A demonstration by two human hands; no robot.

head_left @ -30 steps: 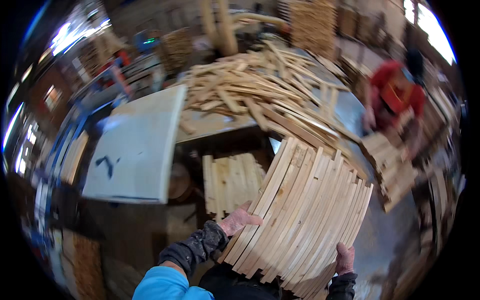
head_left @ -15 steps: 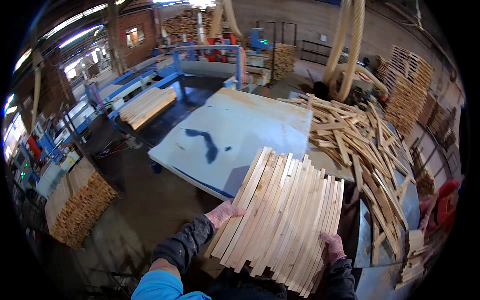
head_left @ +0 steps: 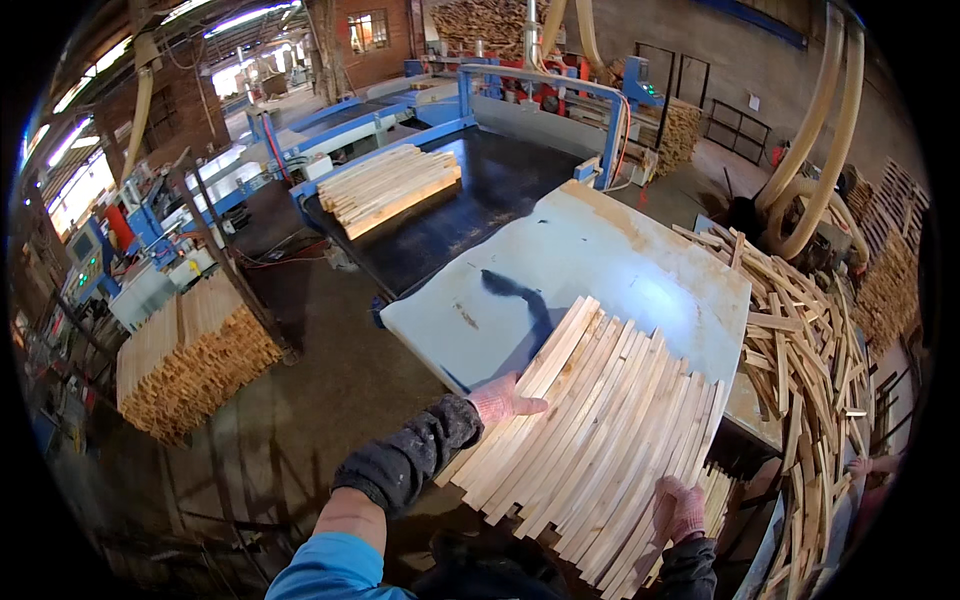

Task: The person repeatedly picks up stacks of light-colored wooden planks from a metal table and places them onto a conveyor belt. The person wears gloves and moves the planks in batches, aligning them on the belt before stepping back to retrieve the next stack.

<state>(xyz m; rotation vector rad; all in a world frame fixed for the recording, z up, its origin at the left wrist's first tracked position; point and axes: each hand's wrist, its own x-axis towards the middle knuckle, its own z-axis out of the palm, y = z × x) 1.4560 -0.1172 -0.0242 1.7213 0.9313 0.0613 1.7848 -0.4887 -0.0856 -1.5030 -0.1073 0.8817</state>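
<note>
A wide row of pale wooden strips [head_left: 590, 430] lies side by side between my two hands, its far end over the near edge of a white-topped table [head_left: 450, 318]. My left hand [head_left: 503, 399], in a pink knit glove, is closed on the row's left edge with the thumb over the top. At the near right edge, my right hand [head_left: 680, 508], gloved the same way, grips the outer strips. The near ends of the strips are uneven. Fingers under the wood are hidden.
A bundle of strips [head_left: 388, 188] rests on a black machine bed [head_left: 500, 180] beyond the table. Loose strips are heaped [head_left: 800, 350] on the right, where another person's hand [head_left: 862, 466] shows. A strip stack [head_left: 195, 350] stands at left.
My view has turned left, so the table and machine bed sit further right in the picture. Both hands still hold the row of strips, which now overlaps the table more.
</note>
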